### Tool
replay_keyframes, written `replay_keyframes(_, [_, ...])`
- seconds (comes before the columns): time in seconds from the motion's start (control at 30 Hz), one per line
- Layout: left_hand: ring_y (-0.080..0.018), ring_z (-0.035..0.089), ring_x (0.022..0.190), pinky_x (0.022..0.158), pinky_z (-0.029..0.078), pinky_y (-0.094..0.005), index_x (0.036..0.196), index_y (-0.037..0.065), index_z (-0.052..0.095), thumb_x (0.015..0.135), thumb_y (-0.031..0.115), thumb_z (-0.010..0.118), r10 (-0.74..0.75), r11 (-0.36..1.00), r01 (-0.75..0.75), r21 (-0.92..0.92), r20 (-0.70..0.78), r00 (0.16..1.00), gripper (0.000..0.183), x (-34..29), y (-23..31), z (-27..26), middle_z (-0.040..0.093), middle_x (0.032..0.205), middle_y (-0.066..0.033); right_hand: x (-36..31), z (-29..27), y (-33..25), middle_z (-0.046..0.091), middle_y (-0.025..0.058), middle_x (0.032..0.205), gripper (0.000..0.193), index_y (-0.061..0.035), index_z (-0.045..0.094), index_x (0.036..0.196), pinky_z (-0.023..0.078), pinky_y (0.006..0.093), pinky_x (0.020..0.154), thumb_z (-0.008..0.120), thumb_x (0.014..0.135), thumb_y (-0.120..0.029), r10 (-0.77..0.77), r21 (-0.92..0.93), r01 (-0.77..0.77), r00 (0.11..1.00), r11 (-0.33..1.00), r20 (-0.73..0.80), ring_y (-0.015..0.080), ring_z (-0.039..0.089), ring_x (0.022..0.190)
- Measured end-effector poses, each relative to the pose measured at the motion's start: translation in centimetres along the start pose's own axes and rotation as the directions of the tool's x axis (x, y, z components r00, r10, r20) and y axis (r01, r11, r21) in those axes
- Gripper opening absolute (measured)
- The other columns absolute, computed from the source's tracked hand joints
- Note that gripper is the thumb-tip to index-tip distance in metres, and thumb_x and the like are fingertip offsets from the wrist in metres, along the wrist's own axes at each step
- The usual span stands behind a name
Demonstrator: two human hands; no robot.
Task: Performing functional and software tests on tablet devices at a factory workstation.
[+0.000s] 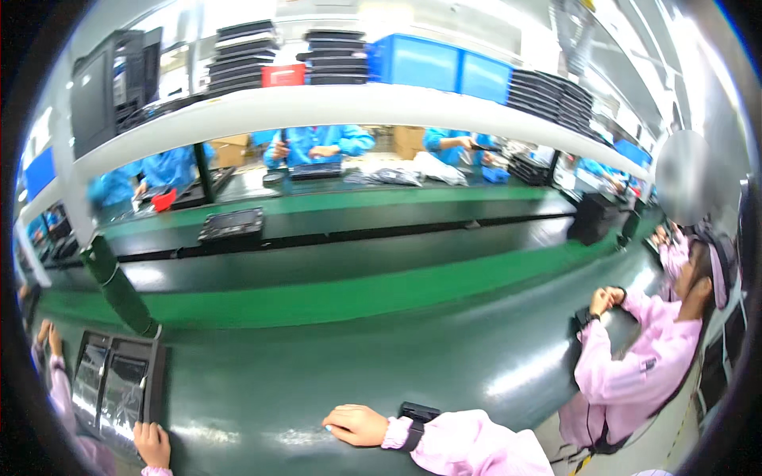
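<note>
My left hand [152,446] is at the lower left with its fingers curled, beside the right edge of a dark tray [156,373]. A thin dark shape with a pale tip rises above it; whether the hand grips this or the tray's edge is unclear. Two black panels with shiny clear film [123,389] lie in the tray. My right hand [357,424] rests low over the green bench, fingers drawn together, with a tiny pale spot at the fingertips too small to name. A black band with a small dark box [418,412] is around my right wrist, over the pink sleeve.
A green-wrapped post [115,285] stands behind the tray. Across the green bench [317,357] lies a dark flat unit [231,225]. Overhead, a white shelf [341,103] carries blue bins [417,65] and stacked black trays. Co-workers in pink sit on both sides; others in blue work opposite.
</note>
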State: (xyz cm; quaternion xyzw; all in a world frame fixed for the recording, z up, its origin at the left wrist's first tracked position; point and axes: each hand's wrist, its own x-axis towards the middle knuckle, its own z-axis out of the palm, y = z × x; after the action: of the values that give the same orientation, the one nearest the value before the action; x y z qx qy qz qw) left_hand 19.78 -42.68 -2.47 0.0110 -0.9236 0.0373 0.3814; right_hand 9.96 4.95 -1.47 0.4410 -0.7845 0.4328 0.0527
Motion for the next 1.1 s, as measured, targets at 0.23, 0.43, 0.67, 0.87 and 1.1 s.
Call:
replay_keyframes(0.23, [-0.0298, 0.056, 0.065, 0.059, 0.043, -0.0401, 0.071, 0.007, 0.061, 0.081, 0.025, 0.057, -0.127, 0.988, 0.102, 0.115, 0.236, 0.963, 0.021, 5.3, 3.0, -1.2, 0.060, 0.067, -0.0134, -1.2, -4.3, 0.5, 0.059, 0.0121, 0.082, 0.014, -0.0035, 0.058, 0.089, 0.047, 0.0377, 0.071, 0.052, 0.082, -0.015, 0.102, 0.084, -0.090, 0.981, 0.992, -0.162, 0.0292, 0.057, 0.078])
replay_keyframes(0.43, [-0.0304, 0.047, 0.066, 0.063, 0.036, -0.0417, 0.068, 0.003, 0.049, 0.068, 0.000, 0.056, 0.276, 0.923, -0.241, -0.300, 0.077, 0.958, 0.008, 12.1, 12.8, 2.8, 0.043, 0.061, -0.0106, -2.7, -10.9, 2.6, 0.058, 0.0118, 0.076, 0.013, -0.0054, 0.059, 0.087, 0.047, 0.0362, 0.065, 0.053, 0.082, -0.016, 0.247, -0.084, -0.320, 0.852, 0.944, -0.461, 0.0284, 0.058, 0.072])
replay_keyframes(0.67, [-0.0271, 0.046, 0.056, 0.052, 0.036, -0.0367, 0.065, 0.001, 0.051, 0.070, 0.000, 0.056, 0.121, 0.795, -0.090, -0.600, 0.011, 0.993, 0.007, 13.3, 20.2, 10.1, 0.047, 0.060, -0.0100, -6.5, -11.2, 7.3, 0.059, 0.0146, 0.064, 0.016, -0.0055, 0.060, 0.089, 0.046, 0.0373, 0.056, 0.056, 0.082, -0.020, 0.481, 0.079, -0.581, 0.581, 0.810, -0.657, 0.0297, 0.059, 0.057])
replay_keyframes(0.87, [-0.0046, 0.040, 0.048, 0.043, 0.029, -0.0215, 0.070, 0.000, 0.053, 0.081, 0.004, 0.052, -0.140, 0.414, 0.368, -0.833, 0.341, 0.930, 0.012, 12.6, 20.6, 11.5, 0.044, 0.055, 0.0012, -5.6, -10.3, 6.8, 0.057, 0.0085, 0.060, 0.017, -0.0023, 0.058, 0.092, 0.043, 0.0297, 0.054, 0.053, 0.086, -0.017, 0.587, 0.308, -0.500, 0.666, 0.809, -0.460, 0.0158, 0.055, 0.055])
replay_keyframes(1.1, [-0.0029, 0.033, 0.041, 0.037, 0.024, -0.0188, 0.072, 0.007, 0.053, 0.086, 0.020, 0.048, -0.263, -0.047, 0.575, -0.817, 0.565, 0.782, 0.020, 12.6, 19.5, 11.8, 0.040, 0.052, 0.0040, -5.5, -11.0, 7.0, 0.056, 0.0070, 0.059, 0.017, -0.0009, 0.058, 0.092, 0.043, 0.0278, 0.054, 0.051, 0.087, -0.016, 0.630, 0.327, -0.539, 0.639, 0.776, -0.442, 0.0134, 0.054, 0.054])
